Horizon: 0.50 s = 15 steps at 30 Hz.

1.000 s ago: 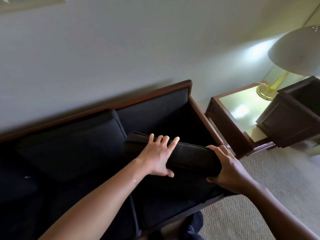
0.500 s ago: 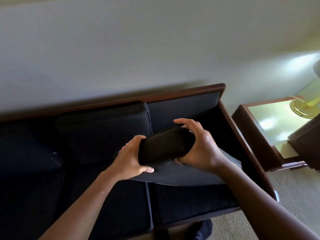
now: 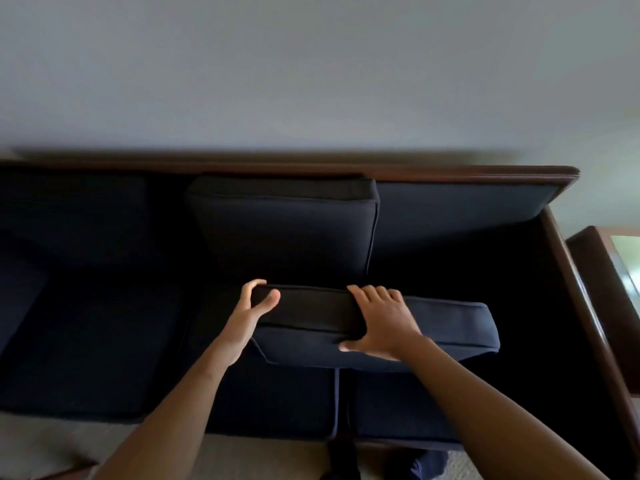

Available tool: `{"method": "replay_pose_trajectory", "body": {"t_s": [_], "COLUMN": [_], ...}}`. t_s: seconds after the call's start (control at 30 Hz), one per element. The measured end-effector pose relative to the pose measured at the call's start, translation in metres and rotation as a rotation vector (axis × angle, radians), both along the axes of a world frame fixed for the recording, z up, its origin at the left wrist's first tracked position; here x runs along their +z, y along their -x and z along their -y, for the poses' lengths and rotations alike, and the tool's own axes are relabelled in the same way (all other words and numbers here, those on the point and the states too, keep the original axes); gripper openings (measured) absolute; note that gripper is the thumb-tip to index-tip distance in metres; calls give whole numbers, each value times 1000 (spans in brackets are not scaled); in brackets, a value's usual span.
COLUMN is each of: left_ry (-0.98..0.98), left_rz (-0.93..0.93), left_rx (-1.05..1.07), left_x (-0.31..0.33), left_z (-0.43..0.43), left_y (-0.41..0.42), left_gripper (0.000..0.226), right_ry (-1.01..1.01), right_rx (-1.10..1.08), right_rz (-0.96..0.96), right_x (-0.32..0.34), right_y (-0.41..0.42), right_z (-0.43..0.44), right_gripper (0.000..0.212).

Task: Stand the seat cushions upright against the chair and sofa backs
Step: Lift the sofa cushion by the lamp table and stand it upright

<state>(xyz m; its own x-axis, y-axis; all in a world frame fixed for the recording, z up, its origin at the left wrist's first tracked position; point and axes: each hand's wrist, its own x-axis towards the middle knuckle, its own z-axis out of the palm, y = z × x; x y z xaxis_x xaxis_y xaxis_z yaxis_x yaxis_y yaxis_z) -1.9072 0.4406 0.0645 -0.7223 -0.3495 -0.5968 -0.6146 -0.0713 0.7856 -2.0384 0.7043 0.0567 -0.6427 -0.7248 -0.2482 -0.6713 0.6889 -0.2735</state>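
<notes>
A dark navy sofa with a dark wood frame runs along the wall. One navy cushion stands upright against the sofa back at the middle. In front of it I hold a second navy cushion edge-up above the seat, tilted slightly. My left hand grips its left end, thumb in front. My right hand is clamped over its top edge near the middle, thumb on the near face. Seat cushions lie flat below.
A wooden side table with a glossy top stands past the sofa's right arm. Beige carpet lies in front of the sofa. A plain wall rises behind it.
The view has swung left along the sofa. The held cushion has turned from end-on to lengthwise across me, and my hands have spread apart along its top edge.
</notes>
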Motion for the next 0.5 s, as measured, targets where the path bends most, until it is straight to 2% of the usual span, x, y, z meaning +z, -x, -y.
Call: {"method": "replay_pose_trajectory", "body": {"t_s": [0.07,0.17,0.3,0.4,0.5], "left_ry": [147,280,616,1053,1229], "left_rz": [-24,-47,-48,-36,-2], "left_rx": [-22,-171,-484,-776,-846], "left_x": [-7,-15,-20,-20,-19], "left_z": [1,1,11,4,-9], "left_y": [0,5,14,22,32], "left_gripper": [88,114,139,130,125], "right_ry": [-14,-8,-86,-170,-158], "right_rx": [-29,-88,-113,-117,-126], "right_rz": [-63,-124,-163,-158,-152], "right_x": [-13,-17,-17,-19,-20], "right_y": [0,6,22,30,30], "right_z": [-27,-59,-103,-117,-118], "right_gripper": [122,123,122,114,104]}}
